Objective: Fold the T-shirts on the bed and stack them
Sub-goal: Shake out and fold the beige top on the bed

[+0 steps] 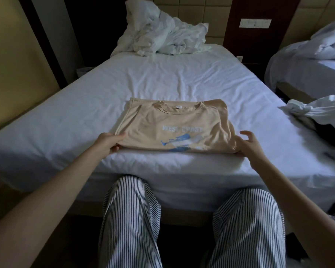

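Folded beige T-shirt flat on the bed, by its near edge. Collar pointing up the bed, fold line nearest; long axis left to right. White "WEST COAST" lettering over a blue print (partly tucked under the fold). Left hand clamped on the near left corner. Right hand at the near right corner, upper fingers raised; pinching or only touching, cannot tell.

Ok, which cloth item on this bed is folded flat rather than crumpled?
The beige T-shirt with the WEST COAST print, by the near edge. The white bedding heap at the far end and the white cloth at the right edge are crumpled.
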Demonstrator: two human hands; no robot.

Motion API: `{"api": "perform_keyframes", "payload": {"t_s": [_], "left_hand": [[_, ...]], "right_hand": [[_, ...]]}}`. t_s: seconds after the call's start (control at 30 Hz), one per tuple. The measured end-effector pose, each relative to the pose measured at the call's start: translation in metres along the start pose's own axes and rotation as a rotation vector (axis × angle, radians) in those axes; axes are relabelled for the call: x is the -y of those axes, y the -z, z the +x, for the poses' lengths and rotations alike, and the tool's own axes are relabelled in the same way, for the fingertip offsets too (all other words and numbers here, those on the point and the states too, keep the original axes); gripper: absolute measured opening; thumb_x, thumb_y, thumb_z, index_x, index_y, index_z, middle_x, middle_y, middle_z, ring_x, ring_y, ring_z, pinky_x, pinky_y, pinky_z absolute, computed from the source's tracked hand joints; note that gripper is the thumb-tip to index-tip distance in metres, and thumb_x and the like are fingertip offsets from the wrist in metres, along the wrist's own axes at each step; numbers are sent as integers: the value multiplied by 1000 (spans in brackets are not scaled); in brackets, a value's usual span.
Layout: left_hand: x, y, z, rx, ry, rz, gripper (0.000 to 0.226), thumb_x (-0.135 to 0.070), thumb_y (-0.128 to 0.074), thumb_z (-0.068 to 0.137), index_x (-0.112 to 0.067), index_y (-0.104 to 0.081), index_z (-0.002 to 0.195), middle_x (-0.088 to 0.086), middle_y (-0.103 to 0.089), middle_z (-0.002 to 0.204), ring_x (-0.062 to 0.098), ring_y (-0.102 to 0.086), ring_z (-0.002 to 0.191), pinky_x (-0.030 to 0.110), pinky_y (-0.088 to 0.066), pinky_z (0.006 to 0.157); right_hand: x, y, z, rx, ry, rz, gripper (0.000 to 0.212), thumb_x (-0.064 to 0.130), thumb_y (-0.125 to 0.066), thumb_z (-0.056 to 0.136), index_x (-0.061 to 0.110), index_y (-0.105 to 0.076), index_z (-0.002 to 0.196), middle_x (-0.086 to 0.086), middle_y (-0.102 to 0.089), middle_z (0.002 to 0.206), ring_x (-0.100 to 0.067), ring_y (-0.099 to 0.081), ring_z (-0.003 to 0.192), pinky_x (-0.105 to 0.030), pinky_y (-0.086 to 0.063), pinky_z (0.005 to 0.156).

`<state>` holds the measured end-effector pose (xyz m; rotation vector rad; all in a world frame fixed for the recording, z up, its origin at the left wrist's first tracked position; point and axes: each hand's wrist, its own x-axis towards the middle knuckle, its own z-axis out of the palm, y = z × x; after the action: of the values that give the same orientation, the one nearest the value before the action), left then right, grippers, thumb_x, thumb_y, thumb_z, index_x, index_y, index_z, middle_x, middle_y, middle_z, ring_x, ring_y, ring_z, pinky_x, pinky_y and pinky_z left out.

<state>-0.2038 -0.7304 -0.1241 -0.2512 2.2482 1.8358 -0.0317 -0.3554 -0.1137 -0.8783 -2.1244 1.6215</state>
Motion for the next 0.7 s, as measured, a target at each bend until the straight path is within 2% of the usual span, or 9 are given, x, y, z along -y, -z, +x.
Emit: {"api": "perform_keyframes", "payload": {"t_s": [0.07,0.13,0.23,0.3,0.4,0.5,0.6,0.7], "left_hand": [[-2,-2,-3,11,38,-62,19,-12,-70,84,-7,-55,73,6,-53,69,12,-49,61,11,-38,35],[1,-1,-3,-10,71,-122,18,-3,-67,85,-6,-54,73,7,-53,72,12,-50,64,11,-40,35],[7,4,-2,-72,116,-236,18,2,-63,86,-7,-54,73,6,-53,77,10,-49,65,9,-39,35],[9,5,-1,-102,134,-308,19,2,-62,86,-7,-53,72,4,-52,75,9,-48,65,9,-39,35],[4,-2,-6,-145,130,-383,20,2,-64,85,-7,-53,72,4,-52,75,9,-47,64,9,-40,36],[-10,-15,-12,-183,8,-369,18,0,-66,83,-8,-54,74,7,-52,73,12,-47,58,14,-44,39],[-37,-41,-23,-79,-220,-182,11,-4,-65,85,-10,-58,79,5,-55,72,11,-50,57,17,-46,48],[-66,-83,-32,49,-430,6,11,-3,-65,85,-8,-62,95,2,-56,76,11,-52,65,17,-47,53]], "right_hand": [[-3,-6,-6,-15,60,-95,31,16,-64,86,18,-48,113,-3,-56,82,-19,-54,70,-30,-44,64],[-11,-7,-8,-109,90,-129,24,9,-61,85,11,-56,108,-11,-59,86,-21,-53,69,-27,-44,61],[-22,-2,-12,-172,32,3,7,9,-63,84,14,-60,88,-16,-62,83,-17,-54,58,-26,-43,59],[-27,1,-14,-169,14,94,15,9,-66,83,19,-57,76,-9,-60,74,-5,-56,48,-19,-45,54],[-25,2,-19,-168,7,151,14,11,-70,82,17,-59,78,-4,-58,70,2,-52,39,-13,-42,46],[-26,5,-19,-168,-11,183,15,8,-70,80,18,-61,74,-5,-60,69,0,-54,41,-19,-46,53],[-27,8,-17,-149,-35,188,9,5,-68,79,14,-65,78,-7,-63,70,-2,-57,45,-27,-49,65],[-24,11,-17,-136,-36,205,6,5,-66,81,10,-64,78,-7,-63,67,-4,-60,47,-20,-52,59]]}}
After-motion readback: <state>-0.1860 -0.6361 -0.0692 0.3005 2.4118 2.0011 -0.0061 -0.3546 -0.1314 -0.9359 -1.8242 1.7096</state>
